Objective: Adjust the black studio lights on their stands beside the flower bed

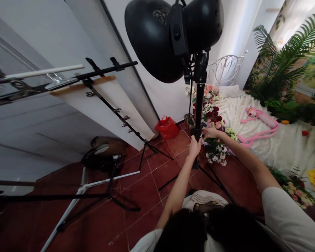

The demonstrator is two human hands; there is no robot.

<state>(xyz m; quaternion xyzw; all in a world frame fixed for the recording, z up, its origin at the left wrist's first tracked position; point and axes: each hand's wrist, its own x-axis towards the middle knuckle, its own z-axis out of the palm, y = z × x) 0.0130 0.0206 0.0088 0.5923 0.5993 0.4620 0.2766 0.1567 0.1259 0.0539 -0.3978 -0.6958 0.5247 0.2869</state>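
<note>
Red tiles (165,171) under the stand (199,105), bed (291,147) right of it. Left hand (195,147) grips the stand's clamp (198,133); right hand (211,133) beside it, can't tell if holding.

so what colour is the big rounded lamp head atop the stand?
Black; the big rounded lamp head shows best in the head view.

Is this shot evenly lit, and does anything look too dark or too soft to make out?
Uneven in the head view: pale wall bright at upper right, floor dim at lower left; in the same view, black lamp mostly dark, shirt print too soft to read.
</note>
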